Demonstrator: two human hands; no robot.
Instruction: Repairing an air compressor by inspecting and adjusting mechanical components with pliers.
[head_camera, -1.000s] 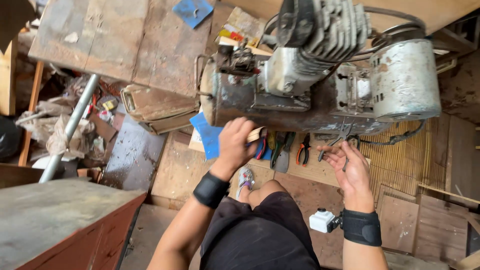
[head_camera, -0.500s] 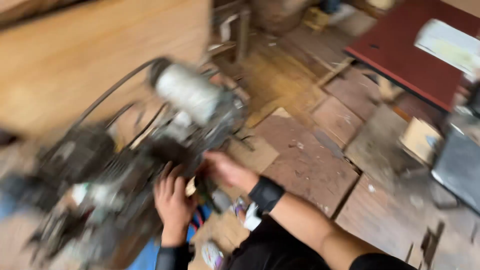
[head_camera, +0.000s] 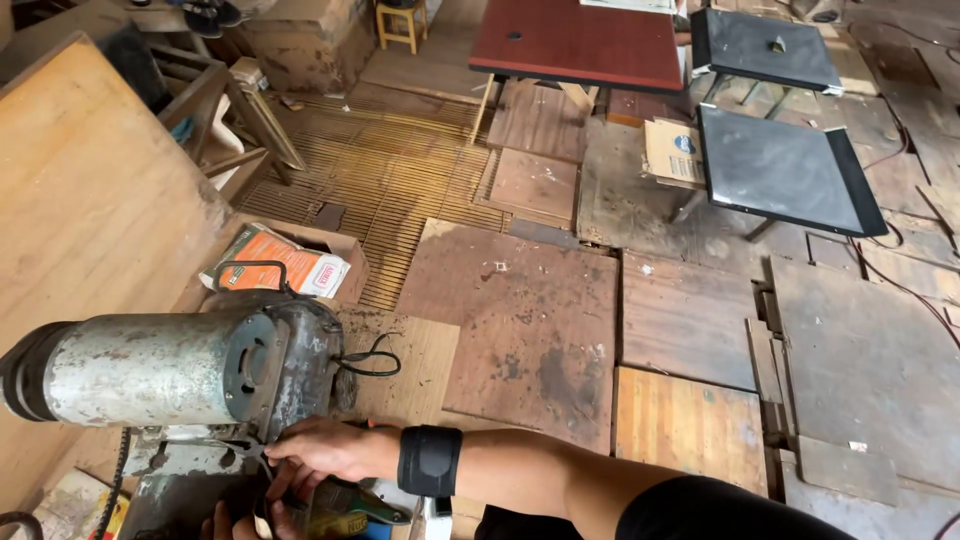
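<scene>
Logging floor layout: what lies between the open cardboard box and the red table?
In the head view, slatted bamboo matting covers the floor between the cardboard box and red table.

Even, soft daylight is cast across the wooden floor (head_camera: 520, 320), faint shadows are thrown under the tables (head_camera: 790, 170), mild glare is seen on the motor casing (head_camera: 140, 365), and focus is held sharp throughout.
</scene>
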